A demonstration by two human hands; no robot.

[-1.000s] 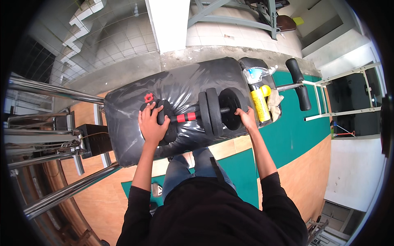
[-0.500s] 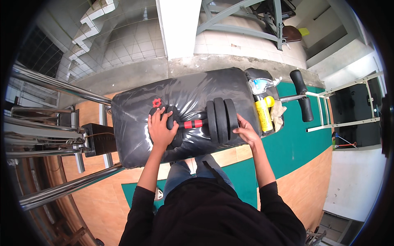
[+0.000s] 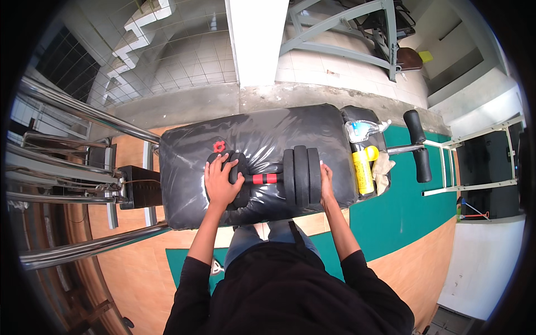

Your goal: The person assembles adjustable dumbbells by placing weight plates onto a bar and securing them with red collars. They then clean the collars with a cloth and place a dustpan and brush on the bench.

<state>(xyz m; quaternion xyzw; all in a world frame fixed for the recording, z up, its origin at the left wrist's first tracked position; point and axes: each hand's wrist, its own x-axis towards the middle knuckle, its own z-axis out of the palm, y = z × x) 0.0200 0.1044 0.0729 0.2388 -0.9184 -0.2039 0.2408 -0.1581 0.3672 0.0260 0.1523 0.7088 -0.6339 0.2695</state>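
A dumbbell point(image 3: 264, 178) with a red and black grip lies across a black padded bench point(image 3: 184, 151) wrapped in clear plastic. Thick black plates point(image 3: 301, 176) are stacked on its right end, and smaller ones point(image 3: 239, 167) on its left. My left hand point(image 3: 222, 183) holds the left plates, fingers over their top edges and thumb towards the grip. Against the outer face of the right stack rests my right hand point(image 3: 326, 184), its fingers stretched out straight. A red star-shaped collar nut point(image 3: 219, 146) lies loose on the bench beyond my left hand.
On the bench's right pad sit a clear spray bottle point(image 3: 363, 131), a yellow canister point(image 3: 363, 173) and a crumpled pale cloth point(image 3: 382, 170). Foam rollers point(image 3: 414, 127) stick out past it. Chrome bars point(image 3: 95, 244) and a black weight stack point(image 3: 139, 187) stand at the left.
My right hand has straightened from bent fingers at the outer plate to lying flat along its face. My left hand stays on the left plates. The whole view has shifted slightly.
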